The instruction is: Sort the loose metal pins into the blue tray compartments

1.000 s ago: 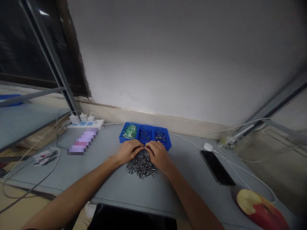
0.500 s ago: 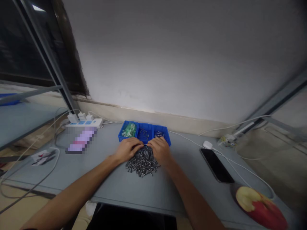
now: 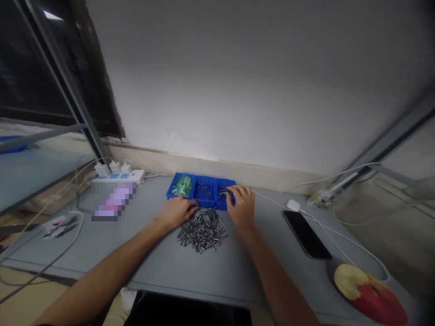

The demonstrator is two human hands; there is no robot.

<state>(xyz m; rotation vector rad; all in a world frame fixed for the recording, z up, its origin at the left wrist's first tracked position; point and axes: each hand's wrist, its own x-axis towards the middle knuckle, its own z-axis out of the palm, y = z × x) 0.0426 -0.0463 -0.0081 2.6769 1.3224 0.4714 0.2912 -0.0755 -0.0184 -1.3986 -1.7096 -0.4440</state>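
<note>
A heap of small grey metal pins (image 3: 202, 229) lies on the grey table (image 3: 142, 244). Behind it stand three blue bins (image 3: 200, 199) side by side; the left one holds green parts, the other two hold pins. My left hand (image 3: 178, 212) rests curled at the heap's far left edge, fingers closed on something I cannot make out. My right hand (image 3: 242, 204) reaches over the right bin, fingertips bent down into it; whether they hold a pin is hidden.
A white power strip (image 3: 117, 176) with plugs and cables sits far left. A black phone (image 3: 306, 234), a white charger (image 3: 294, 206) and its cable lie right. A bitten apple (image 3: 369, 294) is at the near right. A dark object (image 3: 190, 310) lies at the table's front edge.
My right hand left the heap and moved back and to the right, over the right bin. My left hand stayed at the heap's far left edge.
</note>
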